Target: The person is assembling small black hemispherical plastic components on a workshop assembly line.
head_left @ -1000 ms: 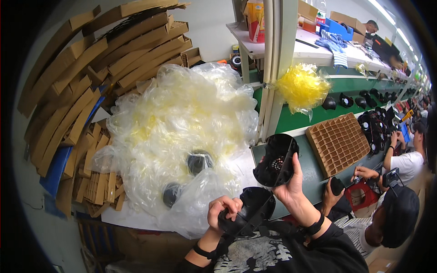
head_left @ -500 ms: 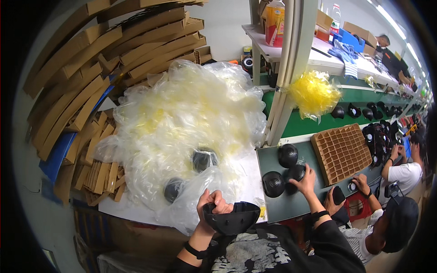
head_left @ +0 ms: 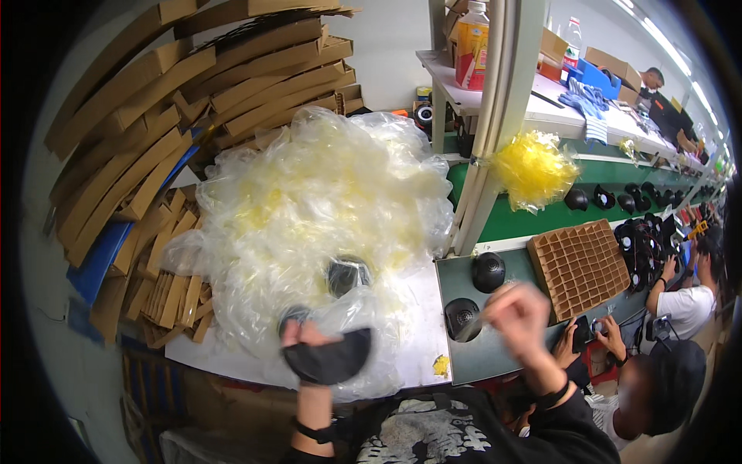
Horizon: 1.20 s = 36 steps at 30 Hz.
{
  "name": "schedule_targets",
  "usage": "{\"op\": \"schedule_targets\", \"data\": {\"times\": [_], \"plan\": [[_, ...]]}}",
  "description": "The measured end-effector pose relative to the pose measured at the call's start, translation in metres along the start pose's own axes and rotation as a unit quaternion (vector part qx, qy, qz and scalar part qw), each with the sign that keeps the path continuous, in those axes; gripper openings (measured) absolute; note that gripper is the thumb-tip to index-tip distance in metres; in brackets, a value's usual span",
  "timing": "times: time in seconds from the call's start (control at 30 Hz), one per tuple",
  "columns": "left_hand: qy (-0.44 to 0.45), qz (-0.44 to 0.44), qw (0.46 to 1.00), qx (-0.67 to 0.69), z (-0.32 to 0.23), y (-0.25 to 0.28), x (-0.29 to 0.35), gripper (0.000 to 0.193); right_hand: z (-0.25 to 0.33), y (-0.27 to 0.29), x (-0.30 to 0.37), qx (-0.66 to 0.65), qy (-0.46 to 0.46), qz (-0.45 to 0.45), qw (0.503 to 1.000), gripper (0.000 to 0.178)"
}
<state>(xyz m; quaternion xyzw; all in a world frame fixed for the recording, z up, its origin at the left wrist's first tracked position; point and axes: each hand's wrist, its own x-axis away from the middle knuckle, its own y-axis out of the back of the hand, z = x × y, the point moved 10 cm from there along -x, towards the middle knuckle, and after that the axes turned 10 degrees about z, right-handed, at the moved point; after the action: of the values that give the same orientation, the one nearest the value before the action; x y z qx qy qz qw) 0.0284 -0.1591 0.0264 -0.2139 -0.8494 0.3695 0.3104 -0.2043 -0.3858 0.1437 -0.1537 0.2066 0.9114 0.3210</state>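
Observation:
My left hand [head_left: 303, 337] grips a black plastic half-shell [head_left: 331, 359] with a curved edge, held over the front of the white table beside the crumpled clear bags. My right hand [head_left: 519, 321], blurred by motion, is above the dark green mat [head_left: 483, 356] with its fingers drawn together. A faint pale streak shows by its fingertips; what it is, I cannot make out. Close to that hand lie a black dome shell with a perforated face [head_left: 463, 319] and another black dome [head_left: 488, 272] behind it. Whatever is under the right hand is hidden.
A large heap of clear and yellowish plastic bags [head_left: 332, 185] covers the table, with a black shell [head_left: 348, 275] among them. Stacked cardboard [head_left: 255, 85] stands left. A brown divided tray [head_left: 581, 271] sits right of the mat. Co-workers [head_left: 672, 387] sit at the right.
My left hand has moved left with the half-shell, which has turned. My right hand has come off the dome it was touching and lifted toward me; that dome no longer shows.

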Motion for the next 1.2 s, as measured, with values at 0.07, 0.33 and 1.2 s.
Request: {"op": "schedule_targets", "data": {"times": [0.07,0.33,1.2], "plan": [[-0.084,0.057,0.989,0.103,-0.045,0.050,0.001,0.040,0.026,0.088,-0.010,0.004,0.104,-0.196,0.975,0.009],[0.116,0.199,0.952,0.200,0.031,0.022,-0.004,0.040,-0.015,0.167,-0.100,0.318,0.029,-0.356,0.878,0.053],[-0.013,0.114,0.632,-0.767,0.098,0.171,-0.024,0.024,-0.246,0.019,0.000,0.004,-0.347,0.127,0.929,0.090]]}}
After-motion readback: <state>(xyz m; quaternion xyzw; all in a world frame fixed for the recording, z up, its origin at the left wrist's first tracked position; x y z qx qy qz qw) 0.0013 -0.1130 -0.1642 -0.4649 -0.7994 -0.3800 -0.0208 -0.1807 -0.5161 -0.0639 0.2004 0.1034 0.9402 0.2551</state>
